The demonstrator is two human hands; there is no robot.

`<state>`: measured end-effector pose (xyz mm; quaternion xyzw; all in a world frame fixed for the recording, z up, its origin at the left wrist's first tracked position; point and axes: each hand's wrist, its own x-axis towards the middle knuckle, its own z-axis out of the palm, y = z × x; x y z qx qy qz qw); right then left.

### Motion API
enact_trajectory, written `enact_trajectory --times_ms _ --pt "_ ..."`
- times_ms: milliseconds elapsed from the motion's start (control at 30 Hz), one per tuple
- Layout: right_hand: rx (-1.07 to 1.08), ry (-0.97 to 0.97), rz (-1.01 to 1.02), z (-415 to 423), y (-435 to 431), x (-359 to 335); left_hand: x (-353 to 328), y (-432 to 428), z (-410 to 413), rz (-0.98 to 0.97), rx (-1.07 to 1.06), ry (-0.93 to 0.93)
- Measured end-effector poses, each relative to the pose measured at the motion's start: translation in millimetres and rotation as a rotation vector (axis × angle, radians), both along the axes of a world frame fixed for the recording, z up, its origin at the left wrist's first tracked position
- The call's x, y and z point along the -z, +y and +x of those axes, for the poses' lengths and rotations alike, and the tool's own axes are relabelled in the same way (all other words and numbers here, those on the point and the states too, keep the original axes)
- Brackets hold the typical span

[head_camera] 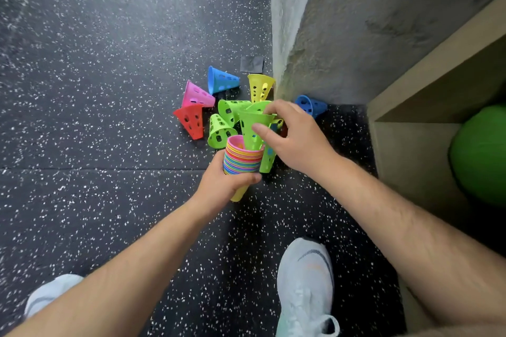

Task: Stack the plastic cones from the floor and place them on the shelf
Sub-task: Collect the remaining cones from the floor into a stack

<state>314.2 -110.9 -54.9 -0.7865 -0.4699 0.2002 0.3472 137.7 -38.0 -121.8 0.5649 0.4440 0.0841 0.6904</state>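
Stack (241, 157): multicolour rims, L hand (224, 186); green cone (253, 127) maybe half-seated.

No text, label, number or sign can be read anywhere. The white shoe (304, 282), lower right of the frame, carries only dark stripes.

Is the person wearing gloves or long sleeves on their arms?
No. The left hand and right hand wear no gloves, and no ring or watch shows. The left forearm and right forearm are bare as far as the picture reaches, with no sleeve or band in sight.
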Motion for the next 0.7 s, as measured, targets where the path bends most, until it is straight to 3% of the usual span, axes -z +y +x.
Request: enact_trajectory --times_ms 167,300,500,600,700 --pt "-0.232 0.082 -0.191 -14.0 -18.2 11.6 -6.2 -5.6 3.8 -0.011 -0.029 -0.033" --pt "-0.142 0.167 -0.132 -9.2 -19.9 20.7 0.4 -8.1 -3.1 0.001 -0.046 -0.006" --pt "-0.137 -0.148 -0.275 9.4 -10.9 49.9 9.1 -8.4 -6.1 0.0 -0.055 0.044" --pt "-0.205 -0.202 -0.356 5.2 -6.9 63.1 9.5 -7.8 -7.5 0.003 -0.067 0.066" --pt "-0.17 -0.173 -0.314 -0.3 -5.0 71.7 9.3 -6.0 -10.8 0.011 -0.071 0.085"
